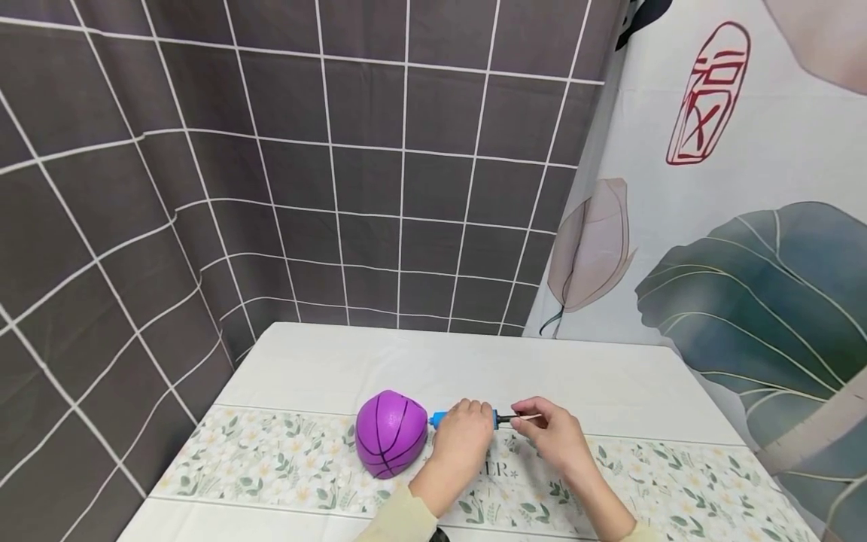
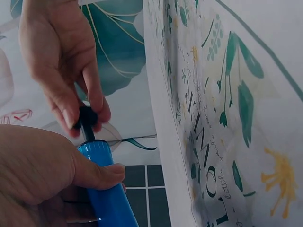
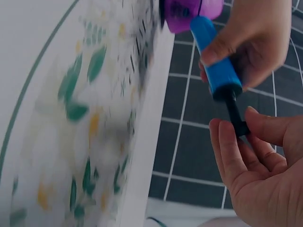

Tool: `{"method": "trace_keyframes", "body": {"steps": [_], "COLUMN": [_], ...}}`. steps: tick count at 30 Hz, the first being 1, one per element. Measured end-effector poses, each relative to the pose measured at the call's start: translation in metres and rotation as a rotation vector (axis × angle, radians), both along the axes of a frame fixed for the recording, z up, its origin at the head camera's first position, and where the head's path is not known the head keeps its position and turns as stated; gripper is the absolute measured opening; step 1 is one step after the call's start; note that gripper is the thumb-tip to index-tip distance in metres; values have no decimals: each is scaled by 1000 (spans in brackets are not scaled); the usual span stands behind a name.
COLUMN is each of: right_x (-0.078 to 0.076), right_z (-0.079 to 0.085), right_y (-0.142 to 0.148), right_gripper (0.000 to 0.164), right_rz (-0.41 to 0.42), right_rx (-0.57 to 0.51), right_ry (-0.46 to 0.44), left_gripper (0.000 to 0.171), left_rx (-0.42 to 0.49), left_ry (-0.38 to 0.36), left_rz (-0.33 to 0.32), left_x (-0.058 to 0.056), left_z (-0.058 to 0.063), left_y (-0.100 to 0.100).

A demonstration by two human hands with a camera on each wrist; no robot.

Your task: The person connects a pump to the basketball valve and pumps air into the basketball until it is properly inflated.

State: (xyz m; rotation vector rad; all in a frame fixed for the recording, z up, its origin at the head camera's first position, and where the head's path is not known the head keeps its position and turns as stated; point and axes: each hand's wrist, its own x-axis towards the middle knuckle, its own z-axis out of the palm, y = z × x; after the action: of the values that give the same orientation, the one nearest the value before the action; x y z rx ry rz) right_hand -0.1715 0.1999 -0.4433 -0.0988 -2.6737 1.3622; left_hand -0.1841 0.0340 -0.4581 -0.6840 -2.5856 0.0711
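Observation:
A purple ball [image 1: 389, 436] with black basketball lines sits on the table, its shape dented and not fully round. The nozzle end of a blue hand pump [image 2: 111, 203] points at the ball's right side and meets it in the head view. My left hand [image 1: 463, 436] grips the pump's barrel, thumb laid along it. Fingertips of my right hand [image 1: 554, 433] pinch the black handle [image 3: 240, 127] at the pump's other end. A short length of black rod shows between handle and barrel. The pump lies roughly level, left to right.
A white table [image 1: 515, 354] carries a floral band [image 1: 271, 455] with printed lettering across its middle. Behind and to the left hangs a dark cloth with a white grid [image 1: 366, 181]. A pale curtain with large leaves [image 1: 765, 301] hangs at the right.

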Motion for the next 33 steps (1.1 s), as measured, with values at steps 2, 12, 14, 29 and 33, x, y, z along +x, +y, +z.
{"method": "trace_keyframes", "body": {"steps": [2,12,14,29,33], "right_x": [-1,4,5,14,13], "right_z": [-1,0,3,12,10], "right_y": [-4,15,25,72,62], "right_gripper": [21,27,29,45,39], "right_rz": [14,-26,-29,-38,-40], "right_rx": [-14,-75,-72,-99,-99], "right_ry": [8,-89,-103,-163,-147], "left_gripper": [23,22,21,25,23], "left_rx": [-2,41,41,22,16], "left_ry": [13,-82,-96,-112,-98], "left_rz": [0,0,3,12,3], "left_x": [0,-1,-1,1,1], "left_z": [0,2,1,5,5], "left_y": [0,-1,-1,-3,-3]}}
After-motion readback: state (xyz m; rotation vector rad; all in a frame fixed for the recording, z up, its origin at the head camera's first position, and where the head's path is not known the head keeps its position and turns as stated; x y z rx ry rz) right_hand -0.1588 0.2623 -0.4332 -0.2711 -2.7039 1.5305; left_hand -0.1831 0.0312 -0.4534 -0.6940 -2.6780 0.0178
